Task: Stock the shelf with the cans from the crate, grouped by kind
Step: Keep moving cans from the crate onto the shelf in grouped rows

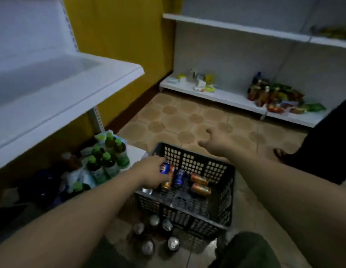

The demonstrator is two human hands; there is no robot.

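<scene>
A black plastic crate (216,219) stands on the tiled floor in front of me. Inside it lie two orange cans (200,184), a dark blue can (179,178) and another orange can (167,183). My left hand (152,172) is over the crate's left side, closed around a blue can (164,168). My right hand (213,141) hovers above the crate's far rim, fingers apart, holding nothing. Several upright cans (158,235) stand on the floor just in front of the crate. The white shelf (71,89) on my left is bare.
Green-capped bottles (108,159) stand on the low shelf left of the crate. A far shelf (226,97) holds small boxes and snack packets (274,95). Another person's foot and dark trouser leg (323,151) are at the right. My knee (245,248) is at the bottom.
</scene>
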